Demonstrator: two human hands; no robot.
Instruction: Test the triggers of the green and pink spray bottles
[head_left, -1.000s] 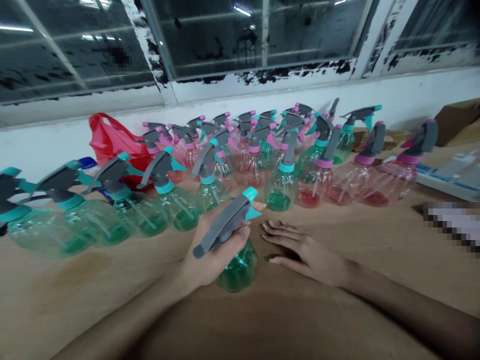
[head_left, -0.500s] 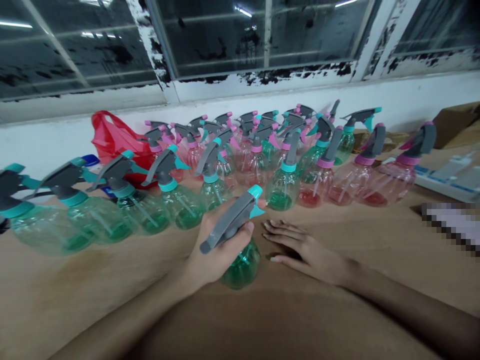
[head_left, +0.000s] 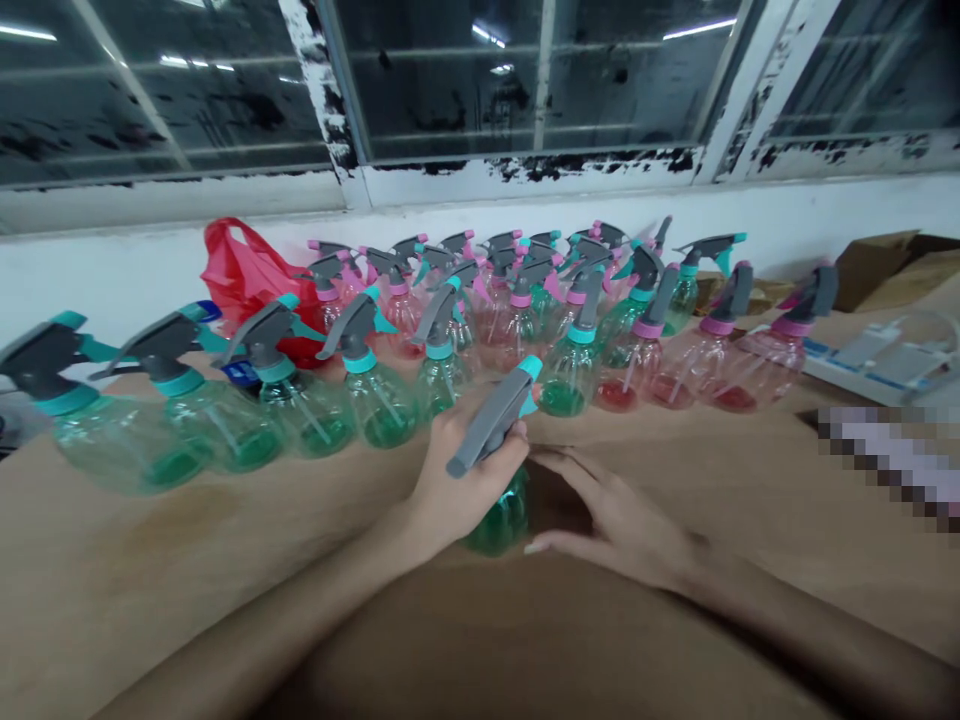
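Observation:
My left hand (head_left: 469,480) is wrapped around the neck of a green spray bottle (head_left: 501,520) at the front of the table. Its grey trigger head with a turquoise nozzle rises above my fingers and points away to the right. The hand covers the bottle's collar. To the right of this bottle, my right hand (head_left: 615,515) is open, thumb and fingers apart, with the fingertips close to the bottle's side; whether they touch it I cannot tell. Beyond my hands stands a green spray bottle (head_left: 566,385) with a little green liquid, beside a pink spray bottle (head_left: 621,375).
Several green spray bottles (head_left: 300,425) stand in a row on the left of the wooden table (head_left: 300,570). More pink and green ones crowd behind. A red plastic bag (head_left: 251,275), brown cardboard (head_left: 892,265), a white tray (head_left: 892,360) and a blurred-out object (head_left: 892,460) lie around them.
My right hand has lifted from lying flat, its thumb and fingers now spread towards the held bottle. My left hand still grips the bottle. The view has shifted slightly.

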